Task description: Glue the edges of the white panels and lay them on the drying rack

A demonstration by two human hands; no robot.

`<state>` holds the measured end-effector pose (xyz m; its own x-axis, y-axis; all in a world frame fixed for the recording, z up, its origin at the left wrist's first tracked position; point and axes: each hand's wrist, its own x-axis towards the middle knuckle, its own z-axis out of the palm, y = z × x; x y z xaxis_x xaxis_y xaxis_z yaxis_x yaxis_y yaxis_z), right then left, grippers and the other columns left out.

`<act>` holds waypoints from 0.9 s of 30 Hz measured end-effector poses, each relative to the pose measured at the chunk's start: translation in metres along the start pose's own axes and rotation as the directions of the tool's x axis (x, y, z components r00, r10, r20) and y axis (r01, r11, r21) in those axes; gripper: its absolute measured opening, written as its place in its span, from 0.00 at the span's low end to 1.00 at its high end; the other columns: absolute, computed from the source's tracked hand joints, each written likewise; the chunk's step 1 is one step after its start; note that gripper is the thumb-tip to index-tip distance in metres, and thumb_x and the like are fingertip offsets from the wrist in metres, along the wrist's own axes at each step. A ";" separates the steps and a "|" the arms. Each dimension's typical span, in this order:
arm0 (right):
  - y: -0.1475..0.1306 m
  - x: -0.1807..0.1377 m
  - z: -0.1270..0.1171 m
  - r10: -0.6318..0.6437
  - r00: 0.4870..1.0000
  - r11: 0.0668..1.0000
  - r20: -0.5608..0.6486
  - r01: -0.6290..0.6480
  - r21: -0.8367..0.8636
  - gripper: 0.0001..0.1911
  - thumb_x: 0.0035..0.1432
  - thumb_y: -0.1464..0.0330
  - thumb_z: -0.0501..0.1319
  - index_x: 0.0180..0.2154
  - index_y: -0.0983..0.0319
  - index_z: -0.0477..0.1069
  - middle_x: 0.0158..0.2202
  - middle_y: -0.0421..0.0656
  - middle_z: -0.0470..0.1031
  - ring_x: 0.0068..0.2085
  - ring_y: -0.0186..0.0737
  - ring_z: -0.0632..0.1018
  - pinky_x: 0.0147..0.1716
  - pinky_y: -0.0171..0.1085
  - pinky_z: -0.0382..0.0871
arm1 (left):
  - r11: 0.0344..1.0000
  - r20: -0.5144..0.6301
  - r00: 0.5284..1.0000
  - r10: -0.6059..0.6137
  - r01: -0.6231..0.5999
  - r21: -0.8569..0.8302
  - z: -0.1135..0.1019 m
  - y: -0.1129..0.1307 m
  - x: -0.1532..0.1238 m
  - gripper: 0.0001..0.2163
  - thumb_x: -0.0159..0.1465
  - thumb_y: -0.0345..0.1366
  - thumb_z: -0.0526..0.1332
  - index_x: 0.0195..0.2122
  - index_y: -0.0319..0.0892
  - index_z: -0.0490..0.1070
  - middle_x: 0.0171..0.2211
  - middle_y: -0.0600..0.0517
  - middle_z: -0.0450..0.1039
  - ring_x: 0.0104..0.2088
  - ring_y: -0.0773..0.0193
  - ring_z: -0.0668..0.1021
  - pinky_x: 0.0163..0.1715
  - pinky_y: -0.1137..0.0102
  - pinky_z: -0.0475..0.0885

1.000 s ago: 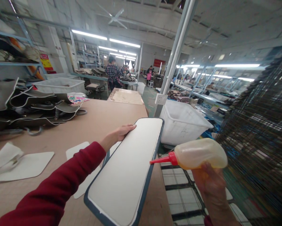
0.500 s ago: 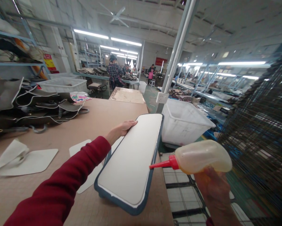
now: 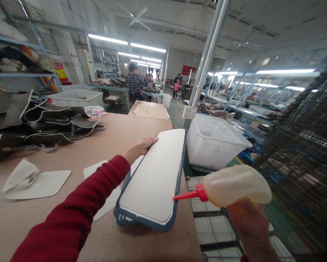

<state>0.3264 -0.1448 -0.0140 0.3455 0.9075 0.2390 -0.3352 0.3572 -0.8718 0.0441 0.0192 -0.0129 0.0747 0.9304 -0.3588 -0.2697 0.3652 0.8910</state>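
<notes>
The long white panel [image 3: 155, 174] with the dark blue edge has come lower since a second ago. Its near end was lifted off the brown table [image 3: 70, 153] then. Now it rests on a small stack of panels just like it, near the table's right edge. I judge the panel is being steadied flat so the edge can be glued.

My left hand [image 3: 141, 146] is at about 11 o'clock from the panel's middle. The arm in the red sleeve [image 3: 78, 214] reaches out long across the table. The fingers lie flat and close together along the panel's far left edge, pressing on it and not wrapped around it.

My right hand [image 3: 247, 222] is at 4 o'clock, low in the picture. It grips the soft yellow glue bottle [image 3: 236, 183] from under, fingers closed around its fat belly. The red tip [image 3: 186, 194] points left and just touches the panel's right edge.

At 9 o'clock, loose white pieces [image 3: 38, 182] lie on the table. At 10 o'clock is a pile of dark bag parts [image 3: 43, 123]. A white tub [image 3: 215, 142] stands at 1 o'clock.
</notes>
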 end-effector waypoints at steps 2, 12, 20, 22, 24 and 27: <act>-0.001 -0.001 0.001 0.010 1.000 1.000 0.003 -0.010 0.007 0.37 0.26 0.54 0.77 0.43 0.55 0.75 0.38 0.51 0.79 0.47 0.58 0.78 0.38 0.52 0.78 | 1.000 -0.005 1.000 0.000 0.000 -0.006 -0.001 0.000 0.000 0.09 0.69 0.27 0.53 0.42 0.33 0.72 0.21 0.49 0.77 0.18 0.65 0.77 0.20 0.73 0.75; 0.001 -0.005 -0.001 0.075 0.997 0.997 -0.006 -0.075 -0.008 0.37 0.25 0.58 0.75 0.44 0.55 0.74 0.40 0.51 0.79 0.49 0.61 0.76 0.42 0.57 0.76 | 0.999 -0.045 0.999 0.001 -0.003 -0.042 -0.017 -0.001 0.008 0.10 0.67 0.28 0.57 0.47 0.32 0.72 0.24 0.47 0.79 0.18 0.64 0.78 0.21 0.72 0.76; 0.006 -0.005 -0.003 0.053 0.998 0.997 -0.026 -0.054 -0.049 0.36 0.27 0.56 0.74 0.44 0.56 0.74 0.41 0.50 0.79 0.49 0.60 0.77 0.42 0.56 0.76 | 0.993 -0.080 0.997 0.012 -0.022 -0.118 -0.029 -0.005 0.013 0.11 0.63 0.28 0.62 0.47 0.33 0.73 0.25 0.47 0.79 0.17 0.64 0.77 0.23 0.71 0.77; 0.010 -0.005 -0.005 0.052 0.998 0.997 -0.021 -0.054 -0.052 0.36 0.28 0.54 0.75 0.44 0.56 0.74 0.40 0.50 0.79 0.48 0.60 0.77 0.41 0.56 0.77 | 0.991 -0.094 0.996 0.010 -0.022 -0.130 -0.030 -0.005 0.012 0.11 0.64 0.28 0.62 0.47 0.32 0.73 0.25 0.47 0.79 0.17 0.64 0.77 0.22 0.71 0.77; 0.012 -0.005 -0.006 0.043 0.999 0.998 -0.015 -0.043 -0.048 0.37 0.29 0.53 0.75 0.45 0.56 0.73 0.40 0.50 0.79 0.48 0.59 0.77 0.41 0.55 0.77 | 0.990 -0.110 0.994 0.006 -0.021 -0.137 -0.030 -0.004 0.011 0.10 0.65 0.27 0.59 0.48 0.32 0.73 0.24 0.47 0.79 0.17 0.64 0.77 0.21 0.71 0.77; 0.014 -0.006 -0.006 0.012 1.000 0.999 -0.023 -0.013 -0.029 0.38 0.29 0.55 0.76 0.47 0.57 0.72 0.41 0.50 0.79 0.48 0.57 0.77 0.42 0.53 0.77 | 0.988 -0.138 0.990 0.001 -0.022 -0.150 -0.031 -0.002 0.006 0.10 0.67 0.26 0.57 0.47 0.31 0.73 0.24 0.47 0.79 0.16 0.65 0.76 0.20 0.72 0.76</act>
<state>0.3247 -0.1472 -0.0298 0.3614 0.9065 0.2184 -0.3141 0.3389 -0.8868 0.0156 0.0231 -0.0250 -0.0592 0.9178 -0.3925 -0.4126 0.3356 0.8469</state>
